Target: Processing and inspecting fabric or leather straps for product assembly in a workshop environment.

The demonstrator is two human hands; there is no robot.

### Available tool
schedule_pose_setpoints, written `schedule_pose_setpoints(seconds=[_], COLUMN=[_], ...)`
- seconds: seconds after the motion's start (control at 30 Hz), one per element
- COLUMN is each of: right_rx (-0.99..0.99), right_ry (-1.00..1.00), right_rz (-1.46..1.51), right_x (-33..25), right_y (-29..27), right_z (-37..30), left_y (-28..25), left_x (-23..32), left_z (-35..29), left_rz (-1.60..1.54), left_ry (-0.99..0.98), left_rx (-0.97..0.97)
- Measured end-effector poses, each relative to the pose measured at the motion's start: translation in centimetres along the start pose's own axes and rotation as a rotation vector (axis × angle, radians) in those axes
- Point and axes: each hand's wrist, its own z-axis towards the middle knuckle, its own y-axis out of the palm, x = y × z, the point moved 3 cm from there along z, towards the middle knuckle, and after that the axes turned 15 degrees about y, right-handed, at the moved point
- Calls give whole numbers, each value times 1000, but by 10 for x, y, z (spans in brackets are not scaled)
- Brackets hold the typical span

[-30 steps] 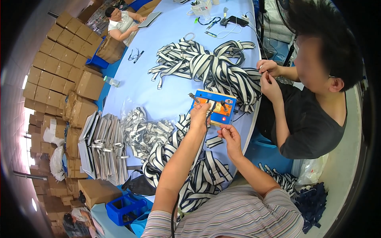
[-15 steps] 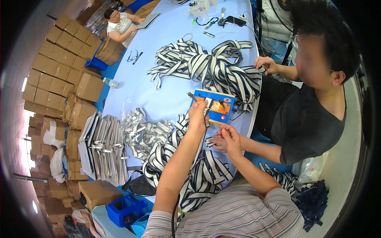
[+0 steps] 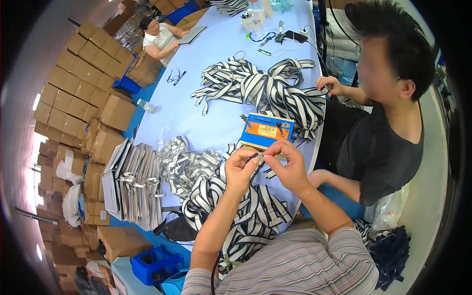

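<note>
Just in front of the blue and orange box (image 3: 268, 131), my two hands meet over the near part of the table. With thumb and fingers, my left hand (image 3: 238, 170) pinches a dark and white striped strap (image 3: 256, 160). My right hand (image 3: 288, 166) is closed in a pinch at the end of the same strap, its fingertips almost touching the left ones. Two dark upright posts stand on top of the box. Below my hands lies a loose heap of striped straps (image 3: 260, 204), partly covered by my left forearm.
A large bundle of striped straps (image 3: 265, 88) lies farther back on the pale blue table (image 3: 182, 108). Wrapped straps (image 3: 184, 162) and stacked grey flat pieces (image 3: 132, 184) are at left. A co-worker in black (image 3: 381, 147) sits close at right, one hand on the bundle.
My left hand has drawn back from the box toward me. My right hand has risen to meet it at the strap. The co-worker's nearer hand is now hidden behind my right arm.
</note>
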Motion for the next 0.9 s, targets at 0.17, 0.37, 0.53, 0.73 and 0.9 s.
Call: schedule_pose_setpoints(seconds=[0.17,0.37,0.53,0.73,0.9], right_rx=[-35,-145,-475,-382,-297], right_ry=[10,-355,-91,-49,-119], right_rz=[210,-379,381,240,95], right_x=[-18,-51,-45,-31,-45], right_y=[17,22,35,34,44], right_z=[-12,-23,-25,-47,-71], left_y=[-2,-5,-16,-21,-23], left_x=[28,57,73,94,100], left_z=[-13,-29,-39,-55,-69], left_rz=[-2,116,51,16,11], left_ry=[60,153,219,286,287], left_rx=[-27,-127,-63,-15,-58])
